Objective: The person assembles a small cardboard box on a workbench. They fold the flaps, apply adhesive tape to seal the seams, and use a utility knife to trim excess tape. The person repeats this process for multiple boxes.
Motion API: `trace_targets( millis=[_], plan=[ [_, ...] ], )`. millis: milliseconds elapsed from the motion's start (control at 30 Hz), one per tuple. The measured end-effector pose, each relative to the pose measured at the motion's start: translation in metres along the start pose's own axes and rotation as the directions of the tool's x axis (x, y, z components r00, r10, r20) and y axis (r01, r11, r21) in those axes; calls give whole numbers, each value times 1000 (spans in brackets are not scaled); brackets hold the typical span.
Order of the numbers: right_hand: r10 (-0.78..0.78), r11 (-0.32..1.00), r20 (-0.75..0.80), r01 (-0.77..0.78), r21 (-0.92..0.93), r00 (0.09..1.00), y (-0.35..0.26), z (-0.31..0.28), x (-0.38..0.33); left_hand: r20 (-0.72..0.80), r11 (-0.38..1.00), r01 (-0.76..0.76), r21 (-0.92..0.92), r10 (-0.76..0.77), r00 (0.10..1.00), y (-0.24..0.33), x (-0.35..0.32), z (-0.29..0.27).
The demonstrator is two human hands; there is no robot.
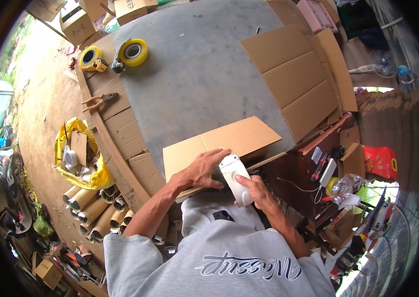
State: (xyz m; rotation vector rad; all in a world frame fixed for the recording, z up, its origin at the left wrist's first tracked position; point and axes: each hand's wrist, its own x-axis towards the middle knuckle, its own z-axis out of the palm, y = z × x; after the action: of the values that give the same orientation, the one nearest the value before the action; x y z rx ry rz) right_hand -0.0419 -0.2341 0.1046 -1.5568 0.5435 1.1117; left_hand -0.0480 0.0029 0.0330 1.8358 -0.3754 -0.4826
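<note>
A white handheld device point(236, 180) with a rounded body and a flat end plate with small screws is in my right hand point(258, 192). The thumb lies across its side; its exact kind is unclear. My left hand point(197, 171) is just left of it, fingers stretched and thumb spread apart, resting at the near edge of a folded brown cardboard piece point(241, 136). That piece lies at the near side of the grey tabletop point(189, 79). The device's end plate comes close to the left fingertips; whether they touch is hard to tell.
Larger cardboard sheets point(293, 74) lie at the right. Two yellow tape rolls, one in a dispenser point(132, 52), and pliers point(101, 100) sit at the left. Beside the table are a yellow bag point(95, 178) and several cardboard tubes point(93, 213). Cluttered shelves fill the lower right.
</note>
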Motion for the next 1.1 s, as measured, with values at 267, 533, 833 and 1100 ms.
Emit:
trace_targets(
  millis=[267,533,833,1100],
  plan=[
    [11,1000,42,-11,-1,999,6,-8,4,-108,962,77,262,-50,993,-1,-3,21],
    [-62,996,21,60,61,998,-3,3,-3,-160,969,121,215,-88,983,-10,-9,22],
    [-67,996,-32,69,59,997,14,0,-17,-107,871,27,491,29,994,-14,-6,29],
    [-61,996,-147,70,56,987,47,3,-55,-105,868,33,496,23,994,-17,-4,38]
  ],
)
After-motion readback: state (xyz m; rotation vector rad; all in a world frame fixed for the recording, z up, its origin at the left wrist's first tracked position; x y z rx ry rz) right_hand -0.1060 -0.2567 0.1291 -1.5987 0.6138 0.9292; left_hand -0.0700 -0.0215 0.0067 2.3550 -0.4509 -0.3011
